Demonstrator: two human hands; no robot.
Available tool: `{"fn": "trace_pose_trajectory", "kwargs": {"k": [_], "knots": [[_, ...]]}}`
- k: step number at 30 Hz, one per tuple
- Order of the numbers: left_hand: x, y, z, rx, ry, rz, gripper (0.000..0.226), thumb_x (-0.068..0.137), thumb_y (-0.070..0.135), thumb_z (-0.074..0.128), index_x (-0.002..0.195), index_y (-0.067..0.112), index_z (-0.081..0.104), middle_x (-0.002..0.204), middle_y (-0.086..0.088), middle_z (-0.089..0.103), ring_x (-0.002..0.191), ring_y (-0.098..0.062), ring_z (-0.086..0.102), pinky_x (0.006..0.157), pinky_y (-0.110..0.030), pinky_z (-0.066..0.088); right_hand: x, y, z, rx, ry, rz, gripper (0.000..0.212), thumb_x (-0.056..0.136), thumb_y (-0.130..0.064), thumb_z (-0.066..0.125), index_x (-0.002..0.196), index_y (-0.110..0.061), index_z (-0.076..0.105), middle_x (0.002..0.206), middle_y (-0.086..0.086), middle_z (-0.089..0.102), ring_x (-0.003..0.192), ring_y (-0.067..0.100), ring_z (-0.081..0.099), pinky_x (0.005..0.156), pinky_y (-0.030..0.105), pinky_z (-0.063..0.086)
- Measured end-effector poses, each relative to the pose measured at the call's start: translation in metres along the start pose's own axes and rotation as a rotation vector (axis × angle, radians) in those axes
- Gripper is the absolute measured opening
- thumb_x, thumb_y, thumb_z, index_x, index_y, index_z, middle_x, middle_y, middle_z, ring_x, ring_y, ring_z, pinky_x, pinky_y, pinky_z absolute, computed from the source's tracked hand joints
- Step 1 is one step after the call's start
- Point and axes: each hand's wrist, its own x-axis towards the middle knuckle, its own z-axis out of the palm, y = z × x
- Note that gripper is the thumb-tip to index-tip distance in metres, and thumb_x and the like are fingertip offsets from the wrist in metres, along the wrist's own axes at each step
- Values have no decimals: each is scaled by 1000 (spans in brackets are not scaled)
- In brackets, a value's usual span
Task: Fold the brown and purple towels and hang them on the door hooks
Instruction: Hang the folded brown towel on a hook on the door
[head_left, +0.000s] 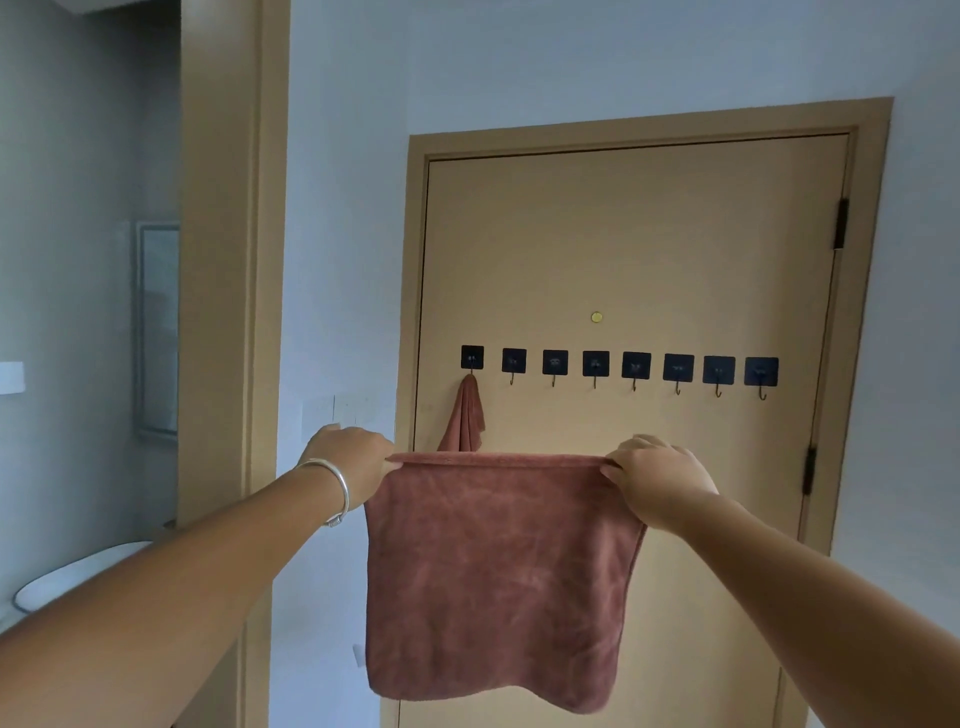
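Observation:
A brown towel (498, 577) hangs folded in front of me, stretched flat between both hands. My left hand (350, 457) pinches its top left corner and my right hand (657, 473) pinches its top right corner. Behind it stands a tan door (623, 249) with a row of several black square hooks (596, 364) across its middle. A second brown towel (466, 415) hangs bunched from the leftmost hook (471, 358). No purple towel is in view.
A tan door frame (234, 260) stands at the left with a grey room and a white basin (67, 577) beyond it. White wall switches (337, 408) sit between that frame and the door. Black hinges (840, 223) run down the door's right edge.

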Motion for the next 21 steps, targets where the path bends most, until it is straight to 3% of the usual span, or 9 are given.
{"fn": "trace_pose_trajectory", "kwargs": {"k": [10, 15, 21], "knots": [[135, -26, 75, -76, 63, 52, 34, 103, 40, 34, 94, 27, 64, 90, 7, 65, 83, -16, 56, 74, -27, 29, 125, -12, 48, -67, -42, 94, 42, 104, -40, 25, 117, -21, 61, 120, 1, 55, 118, 19, 45, 100, 35, 38], [199, -42, 104, -135, 73, 78, 32, 103, 35, 35, 99, 22, 64, 84, 5, 59, 81, -17, 56, 72, -26, 35, 188, -21, 67, -98, -35, 149, 42, 104, -39, 27, 117, -17, 60, 122, 3, 55, 119, 20, 45, 99, 36, 39], [259, -54, 143, -211, 55, 113, 34, 102, 37, 37, 99, 23, 68, 86, 4, 66, 81, -18, 62, 70, -27, 44, 235, -26, 98, -123, -61, 208, 43, 104, -39, 27, 117, -15, 60, 124, 4, 56, 122, 22, 45, 98, 37, 39]]}}
